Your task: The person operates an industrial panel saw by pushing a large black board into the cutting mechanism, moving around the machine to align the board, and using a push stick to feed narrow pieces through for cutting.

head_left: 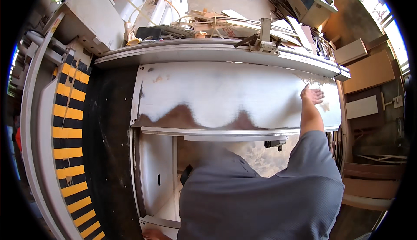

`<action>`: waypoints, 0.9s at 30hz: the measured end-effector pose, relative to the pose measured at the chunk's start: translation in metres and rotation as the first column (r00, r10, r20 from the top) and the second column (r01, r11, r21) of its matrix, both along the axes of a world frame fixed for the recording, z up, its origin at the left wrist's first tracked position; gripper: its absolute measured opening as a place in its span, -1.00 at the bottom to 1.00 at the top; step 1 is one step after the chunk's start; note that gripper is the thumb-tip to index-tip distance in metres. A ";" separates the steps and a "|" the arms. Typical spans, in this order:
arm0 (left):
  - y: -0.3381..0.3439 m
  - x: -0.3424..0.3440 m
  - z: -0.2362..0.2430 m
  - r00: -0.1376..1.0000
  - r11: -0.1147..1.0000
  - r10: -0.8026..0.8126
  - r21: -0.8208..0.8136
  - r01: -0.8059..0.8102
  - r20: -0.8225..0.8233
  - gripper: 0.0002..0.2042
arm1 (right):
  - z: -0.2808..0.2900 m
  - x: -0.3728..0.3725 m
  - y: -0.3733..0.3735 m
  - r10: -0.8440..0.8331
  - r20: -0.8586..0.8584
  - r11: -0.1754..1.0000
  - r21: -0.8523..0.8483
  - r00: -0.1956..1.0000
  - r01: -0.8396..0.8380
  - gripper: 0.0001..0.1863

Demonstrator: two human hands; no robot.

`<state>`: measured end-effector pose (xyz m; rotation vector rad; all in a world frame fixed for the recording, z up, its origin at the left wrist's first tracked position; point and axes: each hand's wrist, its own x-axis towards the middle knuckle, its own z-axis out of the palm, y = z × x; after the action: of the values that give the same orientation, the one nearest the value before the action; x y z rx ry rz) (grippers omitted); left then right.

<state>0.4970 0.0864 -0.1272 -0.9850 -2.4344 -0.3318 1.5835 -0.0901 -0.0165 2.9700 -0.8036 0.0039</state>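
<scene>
My right hand (pixel 312 95) is stretched out over the right end of a pale metal machine table (pixel 217 90). Its fingers are extended and somewhat apart, with nothing held in them. Light brown sawdust (pixel 325 106) lies on the metal beside and beyond the fingers. The table's near side has dark brown worn patches (pixel 180 115). At the lower edge of the view, my left hand (pixel 153 234) is partly cut off. It is beside the corner of a pale metal frame (pixel 160 224), and its fingers are too unclear to read.
A long metal fence (pixel 217 54) with a clamp-like stop (pixel 263 44) runs along the table's far side. Wood offcuts (pixel 234 23) are heaped behind it. A black strip (pixel 108 153) and yellow-black striped edge (pixel 69 133) lie left. Boards (pixel 369 75) lean at the right.
</scene>
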 end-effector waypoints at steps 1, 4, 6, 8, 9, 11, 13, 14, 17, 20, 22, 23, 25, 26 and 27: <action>0.001 0.001 -0.001 1.000 1.000 0.013 -0.025 -0.013 -0.003 -0.53 | 0.006 -0.001 0.001 0.086 -0.006 0.995 -0.041 0.996 -0.086 -0.03; 0.006 0.005 -0.002 0.999 0.995 0.039 -0.092 -0.041 -0.020 -0.53 | -0.017 -0.009 0.040 0.448 0.115 0.893 -0.012 0.886 -0.450 -0.06; 0.002 0.005 0.000 0.997 0.988 0.073 -0.133 -0.077 -0.039 -0.52 | -0.024 -0.052 0.099 0.699 0.305 0.691 -0.059 0.647 -0.720 -0.05; 0.004 0.007 -0.001 0.995 0.980 0.087 -0.176 -0.094 -0.049 -0.52 | -0.044 -0.096 0.135 0.877 0.026 0.470 0.170 0.481 -0.866 -0.08; 0.005 0.005 -0.002 0.994 0.976 0.096 -0.192 -0.105 -0.056 -0.51 | -0.052 -0.108 0.143 0.904 0.087 0.410 0.102 0.418 -0.907 -0.07; 0.002 0.000 -0.001 0.991 0.963 0.114 -0.239 -0.129 -0.076 -0.51 | -0.055 -0.106 0.151 0.888 0.110 0.441 0.069 0.446 -0.895 -0.08; 0.003 0.002 -0.004 0.986 0.943 0.136 -0.293 -0.160 -0.101 -0.50 | -0.058 -0.102 0.148 0.885 0.101 0.450 0.060 0.454 -0.891 -0.09; 0.004 0.001 -0.005 0.982 0.927 0.144 -0.331 -0.176 -0.120 -0.50 | -0.060 -0.100 0.144 0.881 0.085 0.462 0.052 0.465 -0.885 -0.10; -0.008 -0.014 0.003 0.953 0.840 0.187 -0.464 -0.281 -0.240 -0.49 | -0.051 -0.111 0.159 0.887 0.068 0.450 0.096 0.457 -0.888 -0.12; -0.011 -0.016 0.000 0.957 0.904 0.288 -0.324 -0.277 -0.014 -0.51 | -0.052 -0.110 0.162 0.904 0.126 0.400 0.095 0.409 -0.912 -0.22; -0.010 -0.014 -0.001 0.987 0.973 0.158 -0.169 -0.160 -0.026 -0.55 | -0.053 -0.111 0.165 0.919 0.114 0.366 0.109 0.378 -0.924 -0.23; -0.002 0.000 0.000 0.982 0.967 0.155 -0.219 -0.129 0.107 -0.48 | -0.051 -0.112 0.165 0.916 0.070 0.388 0.102 0.395 -0.916 -0.22; -0.010 -0.009 0.011 0.993 0.984 0.076 -0.169 -0.060 0.092 -0.45 | -0.048 -0.138 0.195 0.954 0.066 0.283 0.111 0.291 -0.953 -0.19; -0.007 -0.001 0.012 0.984 0.981 0.106 -0.176 -0.081 0.142 -0.44 | -0.048 -0.146 0.204 0.967 0.055 0.244 0.087 0.249 -0.966 -0.18; -0.002 0.013 0.014 0.972 0.979 0.129 -0.183 -0.093 0.195 -0.42 | -0.047 -0.155 0.217 0.978 0.066 0.193 0.083 0.199 -0.978 -0.18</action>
<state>0.5096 0.0846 -0.1129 -0.9190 -2.7331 -0.1932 1.4284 0.1273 -0.0635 2.9157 1.3075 0.0213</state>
